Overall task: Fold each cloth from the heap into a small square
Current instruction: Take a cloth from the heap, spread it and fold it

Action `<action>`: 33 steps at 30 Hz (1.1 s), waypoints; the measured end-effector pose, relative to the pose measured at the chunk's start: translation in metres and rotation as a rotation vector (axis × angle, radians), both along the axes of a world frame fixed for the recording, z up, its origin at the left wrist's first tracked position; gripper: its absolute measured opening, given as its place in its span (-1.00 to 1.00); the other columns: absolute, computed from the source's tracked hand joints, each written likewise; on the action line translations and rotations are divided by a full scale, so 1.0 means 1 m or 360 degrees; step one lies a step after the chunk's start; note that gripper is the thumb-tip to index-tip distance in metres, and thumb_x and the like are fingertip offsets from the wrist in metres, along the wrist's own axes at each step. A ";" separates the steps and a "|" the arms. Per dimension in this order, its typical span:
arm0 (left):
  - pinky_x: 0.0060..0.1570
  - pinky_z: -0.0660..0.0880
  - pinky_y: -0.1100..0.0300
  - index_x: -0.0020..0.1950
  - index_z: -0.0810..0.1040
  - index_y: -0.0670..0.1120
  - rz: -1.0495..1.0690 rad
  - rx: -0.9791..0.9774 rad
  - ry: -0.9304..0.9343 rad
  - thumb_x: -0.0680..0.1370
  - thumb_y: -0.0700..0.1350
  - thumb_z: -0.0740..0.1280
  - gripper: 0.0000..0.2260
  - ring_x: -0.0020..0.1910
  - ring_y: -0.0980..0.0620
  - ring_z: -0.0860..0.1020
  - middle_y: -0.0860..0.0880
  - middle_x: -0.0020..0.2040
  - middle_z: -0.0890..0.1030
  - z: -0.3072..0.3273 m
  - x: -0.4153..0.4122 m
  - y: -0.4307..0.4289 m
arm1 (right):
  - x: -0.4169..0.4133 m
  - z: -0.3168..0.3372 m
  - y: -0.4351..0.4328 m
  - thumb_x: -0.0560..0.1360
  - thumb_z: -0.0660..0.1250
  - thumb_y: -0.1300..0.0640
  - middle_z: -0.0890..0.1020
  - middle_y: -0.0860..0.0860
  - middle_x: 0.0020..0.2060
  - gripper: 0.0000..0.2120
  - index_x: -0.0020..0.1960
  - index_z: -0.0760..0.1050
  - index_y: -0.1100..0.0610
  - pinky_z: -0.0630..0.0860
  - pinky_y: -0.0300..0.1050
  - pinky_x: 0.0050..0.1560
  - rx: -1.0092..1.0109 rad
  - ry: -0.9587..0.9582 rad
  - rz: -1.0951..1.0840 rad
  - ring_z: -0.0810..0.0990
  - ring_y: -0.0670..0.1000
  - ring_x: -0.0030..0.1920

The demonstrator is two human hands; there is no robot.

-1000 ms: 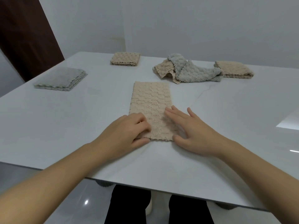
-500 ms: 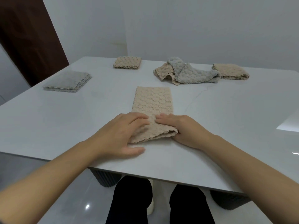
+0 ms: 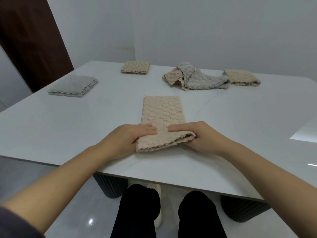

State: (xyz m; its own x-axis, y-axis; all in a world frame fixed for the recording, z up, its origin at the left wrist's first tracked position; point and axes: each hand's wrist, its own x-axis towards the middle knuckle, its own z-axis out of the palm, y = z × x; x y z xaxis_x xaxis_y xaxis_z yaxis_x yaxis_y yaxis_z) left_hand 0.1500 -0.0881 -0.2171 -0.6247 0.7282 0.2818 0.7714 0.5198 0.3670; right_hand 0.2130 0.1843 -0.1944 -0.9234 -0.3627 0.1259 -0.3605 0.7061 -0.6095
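My left hand (image 3: 126, 140) gripped the near left corner of the beige cloth (image 3: 163, 110) at centre frame, fingers curled over the top, thumb hidden beneath. My right hand (image 3: 199, 134) pinched the near right corner, fingers laid across the top, thumb tucked under the edge. The cloth's near end was raised off the white table (image 3: 68, 126). Its far end lay flat, a long strip running toward the top of the frame. The heap (image 3: 197, 78), one grey and one beige cloth crumpled together, sat right of centre in the upper frame. Just beside it, further right, was a folded beige stack (image 3: 241, 77). A second folded beige pile (image 3: 135, 67) lay at upper centre, well apart from the heap. A folded grey pile (image 3: 73, 85) lay at the left. My dark trouser legs (image 3: 137, 212) showed at the bottom of the frame.
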 end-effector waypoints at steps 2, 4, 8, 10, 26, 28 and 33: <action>0.28 0.31 0.43 0.33 0.54 0.08 0.0055 0.0080 -0.0237 0.54 -0.26 0.37 -0.60 0.29 0.36 0.40 0.21 0.30 0.51 0.005 0.006 -0.001 | 0.002 0.001 0.004 0.49 0.40 0.25 0.61 -0.21 0.14 -0.67 0.22 0.60 0.01 0.43 -0.41 0.18 -0.0096 -0.0006 -0.0031 0.55 -0.28 0.15; 0.00 0.44 0.39 0.08 0.65 0.14 0.0158 0.0354 -0.0406 0.56 -0.22 0.35 -0.74 0.00 0.30 0.57 0.25 0.00 0.65 0.013 0.005 0.003 | -0.001 0.005 0.002 0.52 0.36 0.19 0.69 -0.12 -0.16 -0.88 -0.02 0.66 0.07 0.53 -0.24 -0.11 -0.0250 0.0020 -0.0199 0.61 -0.16 -0.16; -0.19 0.46 0.13 -0.18 0.58 -0.02 0.0627 0.0571 -0.0605 0.59 -0.06 0.29 -0.83 -0.23 0.03 0.53 0.11 -0.26 0.59 0.029 -0.020 0.028 | -0.030 0.013 -0.013 0.55 0.25 0.06 0.32 -0.03 -0.43 -0.65 -0.33 0.26 0.17 0.19 -0.10 -0.34 -0.0478 0.0114 -0.0663 0.28 -0.07 -0.38; -0.07 0.56 0.04 -0.06 0.60 -0.14 0.0845 0.0550 -0.0722 0.60 0.02 0.26 -0.74 -0.11 -0.02 0.60 -0.04 -0.11 0.64 0.037 -0.036 0.042 | -0.053 0.016 -0.020 0.57 0.21 0.03 0.32 -0.05 -0.44 -0.64 -0.34 0.21 0.10 0.19 -0.10 -0.36 -0.0445 0.0072 -0.0847 0.30 -0.05 -0.37; 0.02 0.34 0.02 0.36 0.29 -0.13 0.1109 -0.0591 0.0315 0.60 -0.02 0.17 -0.63 0.17 -0.13 0.46 -0.11 0.21 0.47 0.041 -0.113 0.097 | -0.137 0.015 -0.029 0.60 0.11 0.03 0.58 0.09 0.07 -0.83 0.01 0.42 0.10 0.32 -0.09 -0.10 0.0555 -0.0244 -0.1179 0.53 0.14 0.02; 0.21 0.29 -0.08 0.43 0.29 -0.11 0.0855 -0.0468 0.0125 0.59 0.02 0.15 -0.56 0.29 -0.12 0.40 -0.11 0.33 0.43 0.045 -0.126 0.106 | -0.138 0.018 -0.027 0.60 0.11 0.01 0.57 0.09 0.08 -0.75 0.12 0.46 0.12 0.32 -0.09 -0.08 0.0580 -0.0271 -0.1159 0.54 0.14 0.10; 0.18 0.30 -0.04 0.27 0.49 -0.06 0.0698 -0.0735 -0.0253 0.56 0.19 0.22 -0.58 0.15 -0.05 0.49 -0.02 0.16 0.56 0.058 -0.142 0.122 | -0.138 0.020 -0.009 0.55 0.15 -0.12 0.52 0.00 -0.21 -0.69 -0.16 0.42 0.12 0.42 -0.09 -0.14 0.0324 -0.0429 -0.0952 0.53 0.08 -0.09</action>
